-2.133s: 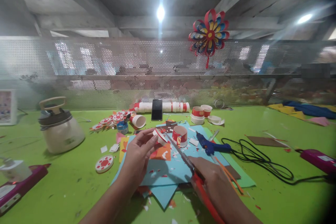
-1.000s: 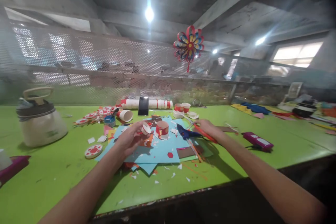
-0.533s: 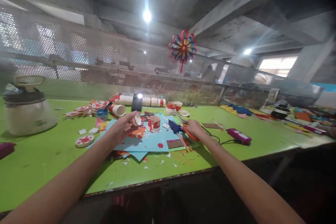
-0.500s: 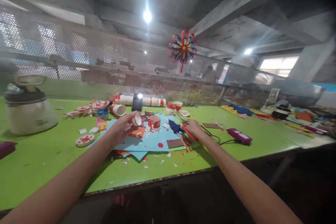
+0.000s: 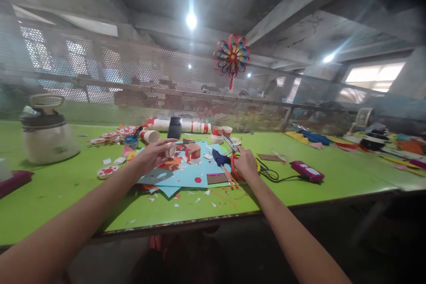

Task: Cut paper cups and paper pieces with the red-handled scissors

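My left hand (image 5: 153,156) is over the left side of the blue paper sheets (image 5: 179,180), its fingers closed round a small white paper cup piece (image 5: 171,150). Just right of it stands a red-and-white paper cup piece (image 5: 192,153) on the sheets. My right hand (image 5: 246,165) grips scissors (image 5: 229,142) by their orange handles, with the blades pointing up and away to the left. A blue glue gun (image 5: 221,158) lies beside the right hand, on the edge of the sheets. Near it is a brown card strip (image 5: 218,179).
Behind are a red-and-white tube (image 5: 179,125), a dark phone (image 5: 174,128), more cup pieces (image 5: 218,135) and a blue jar (image 5: 131,142). A sprayer bottle (image 5: 49,137) stands left. A magenta box with a cord (image 5: 307,172) lies right. A paper flower (image 5: 233,57) hangs above.
My left hand has turned more palm-down over the white cup piece, so its opening shows less. The scissors are lifted slightly, blades more visible. The camera view has shifted slightly.
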Available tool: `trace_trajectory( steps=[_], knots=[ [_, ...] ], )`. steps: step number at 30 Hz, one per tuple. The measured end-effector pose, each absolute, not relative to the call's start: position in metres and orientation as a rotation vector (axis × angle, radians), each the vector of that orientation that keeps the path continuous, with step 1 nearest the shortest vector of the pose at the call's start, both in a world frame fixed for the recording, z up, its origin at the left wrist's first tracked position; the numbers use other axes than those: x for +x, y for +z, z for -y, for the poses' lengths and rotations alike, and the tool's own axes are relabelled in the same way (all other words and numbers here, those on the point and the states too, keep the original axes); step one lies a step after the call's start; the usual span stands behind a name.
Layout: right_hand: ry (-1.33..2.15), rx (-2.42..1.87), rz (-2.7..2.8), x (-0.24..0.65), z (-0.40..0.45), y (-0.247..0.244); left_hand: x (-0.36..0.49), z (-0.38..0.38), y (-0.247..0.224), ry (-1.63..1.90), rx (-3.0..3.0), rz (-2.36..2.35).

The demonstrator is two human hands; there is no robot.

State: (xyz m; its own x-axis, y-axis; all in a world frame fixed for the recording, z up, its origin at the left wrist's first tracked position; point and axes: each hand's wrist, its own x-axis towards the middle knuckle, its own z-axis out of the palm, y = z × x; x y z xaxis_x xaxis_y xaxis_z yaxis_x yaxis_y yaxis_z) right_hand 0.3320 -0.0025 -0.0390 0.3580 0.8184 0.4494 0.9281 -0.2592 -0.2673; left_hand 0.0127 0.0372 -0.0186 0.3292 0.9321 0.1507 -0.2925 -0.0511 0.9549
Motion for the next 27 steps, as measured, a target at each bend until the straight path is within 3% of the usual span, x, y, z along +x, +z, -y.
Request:
trace_trajectory(
  steps=[15, 27],
  knots=[
    [-0.192, -2.265, 1.324, 0.368, -0.016, -0.046, 0.01, 0.005, -0.032, 1.11, 1.498, -0.717],
    [-0.34, -2.133, 1.355, 0.347, -0.01, -0.044, 0.016, 0.002, -0.037, 1.255, 1.686, -0.982]
  ],
)
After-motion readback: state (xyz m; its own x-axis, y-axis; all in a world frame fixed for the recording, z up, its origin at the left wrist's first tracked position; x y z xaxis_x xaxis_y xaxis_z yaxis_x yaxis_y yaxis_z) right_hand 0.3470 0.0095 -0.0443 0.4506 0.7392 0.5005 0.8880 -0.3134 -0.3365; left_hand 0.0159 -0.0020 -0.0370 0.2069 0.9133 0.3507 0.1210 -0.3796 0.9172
